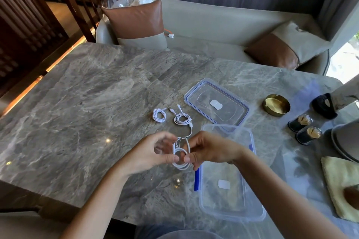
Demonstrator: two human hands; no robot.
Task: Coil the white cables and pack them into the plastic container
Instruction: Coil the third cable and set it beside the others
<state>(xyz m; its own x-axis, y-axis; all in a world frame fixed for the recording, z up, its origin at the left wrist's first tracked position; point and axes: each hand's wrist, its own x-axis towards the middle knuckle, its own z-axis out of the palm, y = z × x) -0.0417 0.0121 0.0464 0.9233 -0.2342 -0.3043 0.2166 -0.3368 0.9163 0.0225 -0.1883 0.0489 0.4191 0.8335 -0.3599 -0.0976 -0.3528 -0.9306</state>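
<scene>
Mid-frame, the left hand [155, 153] and right hand [210, 149] pinch the white cable [181, 167]; best keep loops even and snug.

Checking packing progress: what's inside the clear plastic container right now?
No cables show inside the plastic container; only a white label on its base. The right forearm covers its far right side. The left hand and right hand hold one white cable beside it.

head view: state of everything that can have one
container: open, no cables inside
lid: off, flat on table
held cable: partly coiled, end trailing
left coil: coiled, on table
right coil: coiled, on table
left hand: holds held cable
right hand: holds held cable
</scene>
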